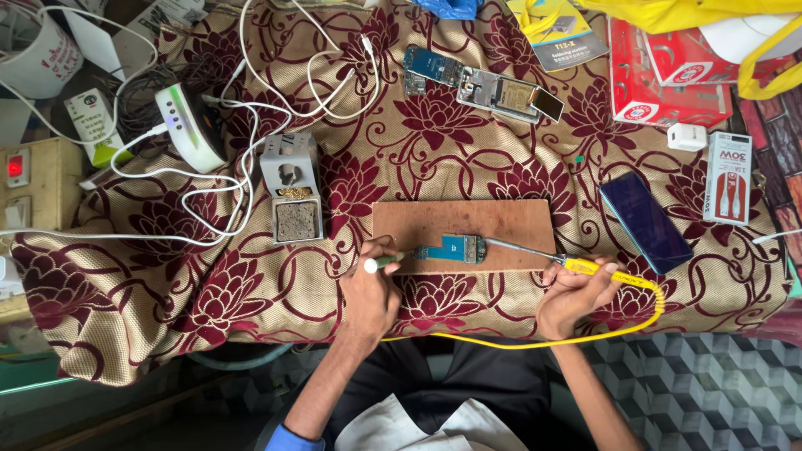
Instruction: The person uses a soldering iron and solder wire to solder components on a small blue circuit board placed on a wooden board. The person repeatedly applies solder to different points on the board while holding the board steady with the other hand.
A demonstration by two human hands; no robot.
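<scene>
Both forearms reached up from below. The left hand (369, 294) curled shut around a small tool (383, 263), the right hand (575, 292) gripped a yellow soldering iron (585, 266), tip on the blue board (455, 248) lying on the plank (464, 221).

Right hand (575, 292) holds a yellow soldering iron (576, 264) to a blue circuit board (452, 248); left hand (370, 294) grips a white-tipped tool (383, 262) on a wooden board (464, 220).

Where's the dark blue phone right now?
In the head view, the dark blue phone lies flat on the patterned cloth at the right, just right of the wooden board and above the right hand holding the soldering iron.
</scene>
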